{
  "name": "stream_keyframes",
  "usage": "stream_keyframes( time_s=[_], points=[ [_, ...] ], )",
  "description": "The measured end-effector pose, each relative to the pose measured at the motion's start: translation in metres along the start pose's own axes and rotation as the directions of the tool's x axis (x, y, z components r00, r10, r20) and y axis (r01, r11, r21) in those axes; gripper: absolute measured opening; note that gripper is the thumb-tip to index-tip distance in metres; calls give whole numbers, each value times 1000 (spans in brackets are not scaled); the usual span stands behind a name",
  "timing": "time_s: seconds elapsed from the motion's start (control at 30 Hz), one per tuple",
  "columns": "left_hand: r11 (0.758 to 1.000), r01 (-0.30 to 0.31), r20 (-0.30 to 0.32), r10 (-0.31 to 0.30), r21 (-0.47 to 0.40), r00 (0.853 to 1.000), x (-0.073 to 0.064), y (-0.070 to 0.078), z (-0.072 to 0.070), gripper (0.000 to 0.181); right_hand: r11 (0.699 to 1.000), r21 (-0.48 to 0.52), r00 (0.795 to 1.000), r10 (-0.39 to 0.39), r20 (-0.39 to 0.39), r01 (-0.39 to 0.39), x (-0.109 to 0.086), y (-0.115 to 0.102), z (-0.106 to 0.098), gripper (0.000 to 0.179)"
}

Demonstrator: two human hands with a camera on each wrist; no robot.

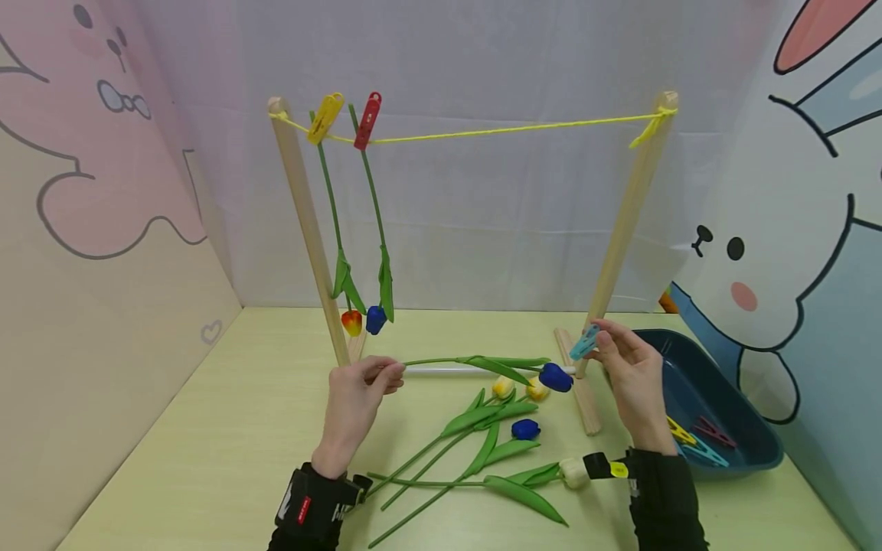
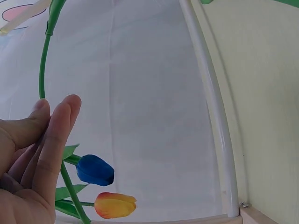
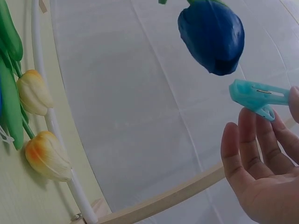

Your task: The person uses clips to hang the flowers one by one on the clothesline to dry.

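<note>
My left hand (image 1: 360, 405) pinches the stem end of a blue artificial tulip (image 1: 555, 377), which lies level in the air with its bloom toward the right. Between thumb and fingers my right hand (image 1: 628, 379) holds a light blue clothespin (image 1: 585, 342), close to the blue bloom. In the right wrist view the clothespin (image 3: 259, 93) sits just below the bloom (image 3: 212, 37). Up on the yellow line (image 1: 482, 132), a yellow clothespin (image 1: 325, 118) holds a red-orange tulip (image 1: 351, 322) upside down. Beside it, a red clothespin (image 1: 368, 121) holds another blue tulip (image 1: 376, 319).
Two wooden posts (image 1: 630, 207) carry the line, joined low down by a white rod (image 1: 448, 371). Several tulips, one with a white bloom (image 1: 573, 473), lie on the table before me. At right stands a dark blue basin (image 1: 758, 451) with clothespins (image 1: 703, 451) inside.
</note>
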State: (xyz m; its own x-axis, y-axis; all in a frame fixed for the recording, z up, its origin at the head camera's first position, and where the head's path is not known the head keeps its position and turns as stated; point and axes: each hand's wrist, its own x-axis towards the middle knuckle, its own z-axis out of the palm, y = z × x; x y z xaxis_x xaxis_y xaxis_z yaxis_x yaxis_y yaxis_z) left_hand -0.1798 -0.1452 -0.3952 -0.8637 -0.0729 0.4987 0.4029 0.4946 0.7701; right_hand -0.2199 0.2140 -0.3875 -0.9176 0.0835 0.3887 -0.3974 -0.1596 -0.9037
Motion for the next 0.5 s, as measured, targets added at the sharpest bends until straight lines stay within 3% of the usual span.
stream_keyframes(
  time_s=[0.27, 0.5],
  points=[
    [987, -11, -104, -5, -159, 995, 3, 1, -5, 8, 1000, 16, 1000, -3, -7, 3, 0, 0, 0, 24],
    [984, -31, -190, -4, -177, 982, 4, 6, -10, 10, 999, 38, 1000, -4, -4, 4, 0, 0, 0, 28]
  ],
)
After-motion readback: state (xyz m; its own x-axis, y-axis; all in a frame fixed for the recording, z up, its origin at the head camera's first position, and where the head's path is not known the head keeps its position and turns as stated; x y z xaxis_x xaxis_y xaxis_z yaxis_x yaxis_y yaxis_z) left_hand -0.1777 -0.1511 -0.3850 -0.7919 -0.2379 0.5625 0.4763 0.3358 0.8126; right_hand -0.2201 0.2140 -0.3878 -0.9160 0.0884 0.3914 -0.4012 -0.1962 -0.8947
